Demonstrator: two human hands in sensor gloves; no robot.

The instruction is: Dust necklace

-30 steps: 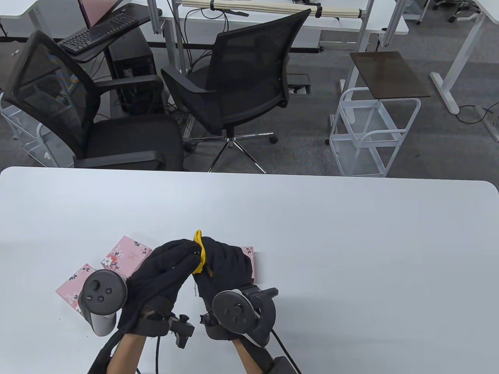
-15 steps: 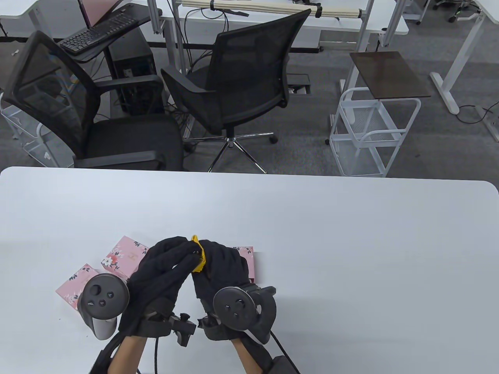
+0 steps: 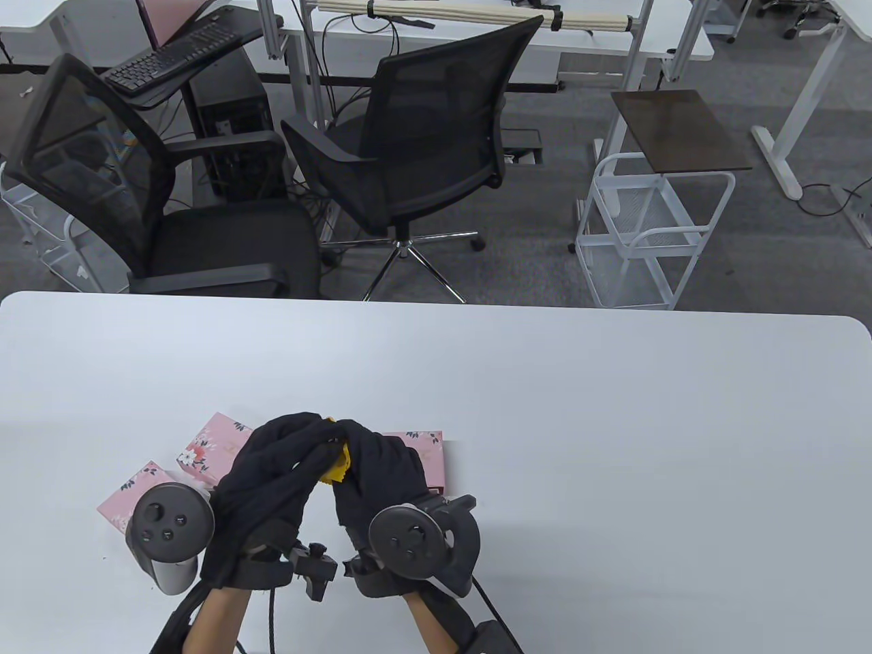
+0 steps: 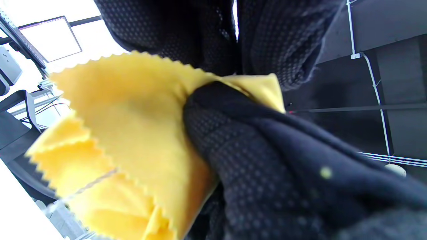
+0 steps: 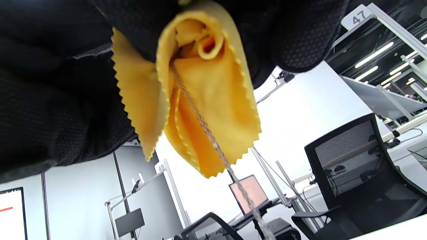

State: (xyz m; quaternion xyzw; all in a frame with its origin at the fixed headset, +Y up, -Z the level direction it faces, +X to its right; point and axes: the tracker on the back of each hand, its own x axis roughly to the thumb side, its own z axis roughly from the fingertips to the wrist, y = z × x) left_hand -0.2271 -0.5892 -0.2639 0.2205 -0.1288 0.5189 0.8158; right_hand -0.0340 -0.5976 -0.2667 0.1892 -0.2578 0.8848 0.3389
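Both gloved hands are raised together over the near part of the worktop (image 3: 545,409), fingertips meeting. The right hand (image 3: 378,470) has its grip clamped on a yellow cloth (image 3: 337,466) with pinked edges; in the right wrist view the cloth (image 5: 200,100) is folded into a loose tube around a thin silver chain, the necklace (image 5: 213,143), which enters the fold at the grip and trails out past the cloth's free edge.

The left hand (image 3: 272,470) presses against the same cloth from the other side; in the left wrist view its fingers (image 4: 267,160) lie on the cloth (image 4: 133,116). Its grip is closed on the cloth, and likely on the chain within it, but the chain end there is hidden. A faint, blurred line of chain (image 4: 90,183) crosses the cloth below the grip.

Judgement: wiping is under way, mid-task. The length inside the fold is being rubbed; the length hanging beyond the cloth looks not yet covered. How much is already cleaned cannot be told.

Behind and to either side of the grip lie pink floral boxes (image 3: 214,446), flat on the worktop; probably the necklace returns there afterwards.
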